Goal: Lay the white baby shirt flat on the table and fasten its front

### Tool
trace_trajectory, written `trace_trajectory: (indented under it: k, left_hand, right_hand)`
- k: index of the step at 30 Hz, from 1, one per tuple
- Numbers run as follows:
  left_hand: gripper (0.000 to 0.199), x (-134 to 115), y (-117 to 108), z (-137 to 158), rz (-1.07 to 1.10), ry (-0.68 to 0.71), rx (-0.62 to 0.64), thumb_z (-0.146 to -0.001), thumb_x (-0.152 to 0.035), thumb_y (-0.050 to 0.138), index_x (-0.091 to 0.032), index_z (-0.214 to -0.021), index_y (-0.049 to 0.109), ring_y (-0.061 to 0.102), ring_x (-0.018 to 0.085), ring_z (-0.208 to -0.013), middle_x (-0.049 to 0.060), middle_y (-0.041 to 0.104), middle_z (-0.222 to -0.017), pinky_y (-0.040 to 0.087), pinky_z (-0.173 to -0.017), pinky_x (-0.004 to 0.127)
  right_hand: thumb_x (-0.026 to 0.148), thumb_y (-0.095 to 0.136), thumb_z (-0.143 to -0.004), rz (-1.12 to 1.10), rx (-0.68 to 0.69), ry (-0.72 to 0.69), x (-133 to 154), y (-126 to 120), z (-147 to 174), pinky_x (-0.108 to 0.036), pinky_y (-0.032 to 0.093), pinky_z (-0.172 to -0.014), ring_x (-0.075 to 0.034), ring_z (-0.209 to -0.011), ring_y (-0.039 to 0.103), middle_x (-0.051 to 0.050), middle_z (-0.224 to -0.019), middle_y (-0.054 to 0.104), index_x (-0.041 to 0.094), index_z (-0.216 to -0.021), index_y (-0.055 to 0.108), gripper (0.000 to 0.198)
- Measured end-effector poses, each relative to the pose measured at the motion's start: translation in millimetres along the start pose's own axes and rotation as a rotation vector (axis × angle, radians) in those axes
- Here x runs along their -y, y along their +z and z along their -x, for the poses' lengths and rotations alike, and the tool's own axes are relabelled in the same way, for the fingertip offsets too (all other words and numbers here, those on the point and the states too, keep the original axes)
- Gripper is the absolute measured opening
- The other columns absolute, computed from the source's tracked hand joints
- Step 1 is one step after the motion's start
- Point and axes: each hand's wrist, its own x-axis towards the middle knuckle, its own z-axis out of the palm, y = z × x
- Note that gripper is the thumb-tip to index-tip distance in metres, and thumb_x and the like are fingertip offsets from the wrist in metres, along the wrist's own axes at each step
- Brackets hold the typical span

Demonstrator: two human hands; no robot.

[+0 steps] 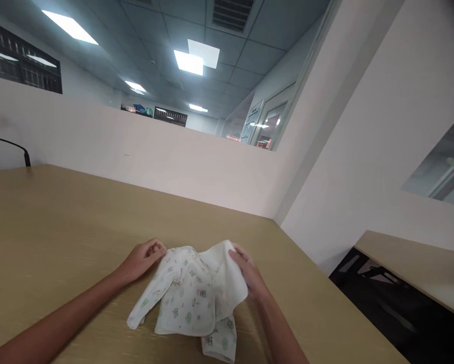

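Note:
A small white baby shirt (189,298) with a pattern of little printed figures lies on the wooden table, its sleeves pointing toward me. At its upper left shoulder is my left hand (149,255), fingers curled and pressed together at the edge of the cloth. My right hand (247,270) pinches the shirt's right front panel, thumb on top, and holds it lifted and folded back so the plain white inner side shows. Under that raised panel, the right sleeve is partly covered.
The light wooden table (79,217) runs back to a low white partition (166,156). A black cable (27,157) stands at the far left. A white pillar rises at the right, and a second table (420,268) is beyond it.

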Motion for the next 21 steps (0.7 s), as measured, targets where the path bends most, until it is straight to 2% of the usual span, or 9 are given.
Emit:
trace_trajectory:
  k: [2, 4, 6, 8, 12, 14, 16, 19, 21]
  left_hand:
    - [0.046, 4, 2, 8, -0.060, 0.022, 0.049, -0.090, -0.065, 0.054, -0.020, -0.096, 0.062, 0.055, 0.017, -0.073, 0.001, 0.060, -0.080, 0.044, -0.068, 0.027]
    - [0.049, 2, 0, 15, -0.118, 0.031, 0.116, -0.083, -0.066, 0.063, -0.021, -0.102, 0.061, 0.056, 0.017, -0.074, 0.001, 0.061, -0.085, 0.043, -0.067, 0.027]
    - [0.057, 1, -5, 21, -0.200, 0.040, 0.172, -0.076, -0.068, 0.069, -0.022, -0.109, 0.061, 0.059, 0.019, -0.079, 0.002, 0.064, -0.094, 0.043, -0.070, 0.028]
    - [0.070, 2, -10, 24, -0.279, 0.064, 0.218, -0.069, -0.068, 0.074, -0.024, -0.121, 0.060, 0.061, 0.024, -0.094, 0.006, 0.066, -0.110, 0.045, -0.080, 0.031]
    - [0.090, 5, -11, 29, -0.349, 0.109, 0.283, -0.066, -0.060, 0.077, -0.026, -0.144, 0.048, 0.054, 0.035, -0.123, 0.012, 0.056, -0.141, 0.042, -0.100, 0.039]
    - [0.081, 5, -9, 29, -0.382, 0.116, 0.298, -0.073, -0.048, 0.071, -0.025, -0.146, 0.047, 0.056, 0.034, -0.121, 0.012, 0.058, -0.140, 0.042, -0.100, 0.039]
    - [0.066, 6, -8, 28, -0.417, 0.127, 0.292, -0.077, -0.035, 0.062, -0.023, -0.142, 0.051, 0.060, 0.031, -0.113, 0.011, 0.064, -0.131, 0.044, -0.096, 0.037]
    - [0.036, 11, -11, 23, -0.481, 0.134, 0.259, -0.082, -0.027, 0.051, -0.022, -0.113, 0.067, 0.064, 0.028, -0.099, 0.009, 0.071, -0.110, 0.044, -0.086, 0.035]
    - [0.026, 16, -16, 18, -0.508, 0.109, 0.210, -0.085, -0.028, 0.047, -0.021, -0.096, 0.069, 0.064, 0.027, -0.093, 0.009, 0.071, -0.101, 0.043, -0.082, 0.035]
  right_hand:
    - [0.060, 0.077, -0.075, 0.073, 0.315, -0.007, 8, 14, 10, -0.036, 0.053, -0.083, -0.026, -0.097, 0.068, -0.013, -0.121, 0.069, 0.023, -0.124, 0.067, 0.062]
    - [0.060, 0.072, -0.082, 0.131, 0.461, -0.026, 14, 14, 16, -0.040, 0.051, -0.093, -0.028, -0.107, 0.066, -0.015, -0.127, 0.067, 0.023, -0.129, 0.067, 0.060]
    - [0.058, 0.066, -0.088, 0.210, 0.357, -0.053, 19, 1, 18, -0.039, 0.051, -0.092, -0.026, -0.106, 0.067, -0.015, -0.122, 0.069, 0.021, -0.123, 0.070, 0.050]
    - [0.057, 0.065, -0.089, 0.339, 0.213, -0.035, 22, -17, 16, -0.032, 0.052, -0.077, -0.022, -0.092, 0.067, -0.013, -0.107, 0.072, 0.019, -0.110, 0.073, 0.045]
    - [0.059, 0.069, -0.082, 0.622, 0.318, 0.220, 14, -38, 12, -0.023, 0.040, -0.052, -0.015, -0.061, 0.057, -0.003, -0.069, 0.061, 0.015, -0.086, 0.068, 0.044]
    - [0.054, 0.074, -0.078, 0.708, 0.395, 0.269, 4, -34, 12, -0.022, 0.036, -0.050, -0.012, -0.056, 0.050, 0.001, -0.063, 0.056, 0.016, -0.078, 0.065, 0.039]
    - [0.045, 0.076, -0.074, 0.749, 0.422, 0.207, -5, -25, 12, -0.022, 0.034, -0.053, -0.011, -0.058, 0.046, 0.002, -0.063, 0.056, 0.016, -0.072, 0.064, 0.032]
    - [0.035, 0.072, -0.072, 0.728, 0.401, 0.120, -10, -15, 10, -0.023, 0.037, -0.058, -0.014, -0.065, 0.048, 0.001, -0.067, 0.061, 0.016, -0.073, 0.066, 0.020]
    - [0.030, 0.066, -0.071, 0.669, 0.373, 0.122, -10, -16, 8, -0.024, 0.039, -0.060, -0.017, -0.069, 0.051, 0.000, -0.070, 0.063, 0.016, -0.078, 0.068, 0.015]
